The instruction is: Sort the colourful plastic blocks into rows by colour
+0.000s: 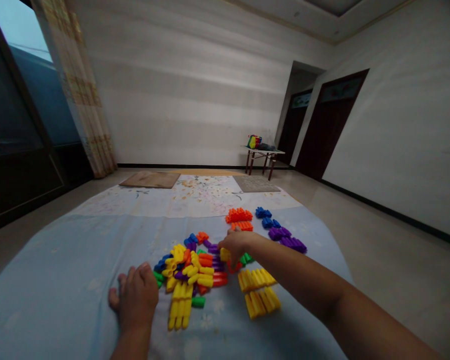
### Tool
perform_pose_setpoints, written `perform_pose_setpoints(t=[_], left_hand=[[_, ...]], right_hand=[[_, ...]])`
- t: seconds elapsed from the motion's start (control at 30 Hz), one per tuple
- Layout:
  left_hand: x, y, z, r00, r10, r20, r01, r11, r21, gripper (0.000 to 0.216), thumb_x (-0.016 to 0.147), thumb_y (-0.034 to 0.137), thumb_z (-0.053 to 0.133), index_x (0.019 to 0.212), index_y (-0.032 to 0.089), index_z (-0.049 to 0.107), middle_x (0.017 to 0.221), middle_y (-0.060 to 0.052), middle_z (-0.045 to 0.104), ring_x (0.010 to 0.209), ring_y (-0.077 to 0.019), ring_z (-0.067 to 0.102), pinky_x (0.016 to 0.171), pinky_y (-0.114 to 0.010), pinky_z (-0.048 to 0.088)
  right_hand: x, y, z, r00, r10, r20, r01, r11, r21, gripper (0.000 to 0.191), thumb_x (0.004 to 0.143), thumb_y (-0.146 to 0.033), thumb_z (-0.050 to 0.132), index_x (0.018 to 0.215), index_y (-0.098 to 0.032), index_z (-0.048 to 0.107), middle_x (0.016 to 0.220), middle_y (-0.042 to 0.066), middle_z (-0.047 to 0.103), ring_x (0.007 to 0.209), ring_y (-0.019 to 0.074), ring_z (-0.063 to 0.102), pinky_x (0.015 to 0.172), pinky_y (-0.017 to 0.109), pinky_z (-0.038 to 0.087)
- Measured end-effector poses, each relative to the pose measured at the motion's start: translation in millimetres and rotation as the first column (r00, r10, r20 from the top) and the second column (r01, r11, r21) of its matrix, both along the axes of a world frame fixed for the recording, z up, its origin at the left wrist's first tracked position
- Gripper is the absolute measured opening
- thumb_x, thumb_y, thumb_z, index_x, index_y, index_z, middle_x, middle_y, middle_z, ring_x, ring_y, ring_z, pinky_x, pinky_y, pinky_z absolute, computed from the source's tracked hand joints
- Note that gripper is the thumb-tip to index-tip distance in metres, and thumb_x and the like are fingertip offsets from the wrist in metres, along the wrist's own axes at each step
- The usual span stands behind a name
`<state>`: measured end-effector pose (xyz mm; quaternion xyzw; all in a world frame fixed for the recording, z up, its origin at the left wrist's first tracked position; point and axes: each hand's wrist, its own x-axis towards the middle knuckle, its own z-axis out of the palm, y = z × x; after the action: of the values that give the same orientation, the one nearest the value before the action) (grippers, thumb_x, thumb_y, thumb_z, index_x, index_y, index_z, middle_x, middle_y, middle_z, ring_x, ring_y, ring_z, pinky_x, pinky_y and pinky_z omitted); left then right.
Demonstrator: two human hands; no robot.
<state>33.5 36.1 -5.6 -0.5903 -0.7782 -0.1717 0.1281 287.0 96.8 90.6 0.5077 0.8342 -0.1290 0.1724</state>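
Observation:
My left hand (pixel 138 296) lies on the blue cloth with its fingers apart and nothing in it, just left of a mixed pile. That pile holds yellow blocks (pixel 180 305), purple blocks (pixel 215 257), orange blocks (pixel 205 260) and a green block (pixel 198 302), all bullet-shaped plastic. At the pile's right side, my right hand (pixel 235 244) reaches down with fingers closed around a yellow block (pixel 225 255); the fingertips are partly hidden. Under its wrist lie green pieces (pixel 246 259). Joined yellow rows (pixel 262 302) sit below my right forearm.
Sorted groups lie beyond my right hand: orange rows (pixel 239 215), blue pieces (pixel 263 213) and purple rows (pixel 293 244). Two mats (pixel 150 179) rest at the cloth's far end. A small table (pixel 264 149) with a colourful bag stands by the wall.

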Motion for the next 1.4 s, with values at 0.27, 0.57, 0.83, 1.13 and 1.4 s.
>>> perform_pose_setpoints(t=[0.27,0.57,0.83,1.13,1.4], left_hand=[[0,1,2.1,0.999,-0.027,0.027,0.027,1.000,-0.013,0.045,0.090,0.020,0.019,0.107,0.010,0.059,0.102,-0.016,0.064,0.099,-0.0305,0.054,0.088,-0.052,0.034],[0,1,-2.1,1.000,-0.023,0.013,0.023,0.999,0.023,0.045,0.090,0.021,0.018,0.108,0.011,0.058,0.103,-0.015,0.064,0.103,-0.0303,0.053,0.089,-0.051,0.033],[0,-1,0.6,1.000,-0.024,-0.017,0.024,1.000,0.002,0.042,0.090,0.019,0.021,0.109,0.011,0.057,0.102,-0.014,0.064,0.102,-0.0300,0.052,0.089,-0.051,0.034],[-3,3,-4.5,0.994,-0.037,0.102,0.041,0.998,-0.039,0.039,0.090,0.022,0.025,0.110,0.014,0.058,0.120,-0.014,0.061,0.116,-0.0293,0.049,0.096,-0.055,0.029],[2,1,4.1,0.991,0.016,0.135,-0.010,0.999,-0.041,0.037,0.089,0.026,0.030,0.099,0.014,0.063,0.109,-0.014,0.065,0.105,-0.0257,0.056,0.095,-0.050,0.031]], right_hand=[[-2,-8,-5.9,0.994,0.104,-0.033,-0.102,0.994,0.049,0.091,0.039,-0.030,0.086,0.125,-0.026,0.056,0.113,0.013,0.065,0.121,0.0385,0.045,0.100,0.051,0.031],[-17,-8,-4.3,0.990,0.142,-0.003,-0.142,0.987,0.069,0.069,0.051,-0.044,0.080,0.115,-0.024,0.063,0.108,0.011,0.067,0.111,0.0361,0.054,0.099,0.051,0.030],[-27,-19,-3.7,0.993,0.076,-0.093,-0.073,0.997,0.034,0.056,0.070,-0.053,0.067,0.118,-0.025,0.061,0.108,0.008,0.068,0.110,0.0296,0.057,0.101,0.045,0.029],[-18,-30,-11.9,0.935,0.026,-0.353,0.065,0.968,0.242,0.041,0.081,-0.039,0.057,0.118,-0.022,0.060,0.115,0.009,0.064,0.108,0.0278,0.056,0.091,0.040,0.041],[-49,10,-52.5,0.856,-0.090,-0.509,0.241,0.941,0.239,0.045,0.084,-0.024,0.048,0.128,-0.015,0.050,0.134,0.013,0.050,0.122,0.0230,0.047,0.099,0.034,0.038]])
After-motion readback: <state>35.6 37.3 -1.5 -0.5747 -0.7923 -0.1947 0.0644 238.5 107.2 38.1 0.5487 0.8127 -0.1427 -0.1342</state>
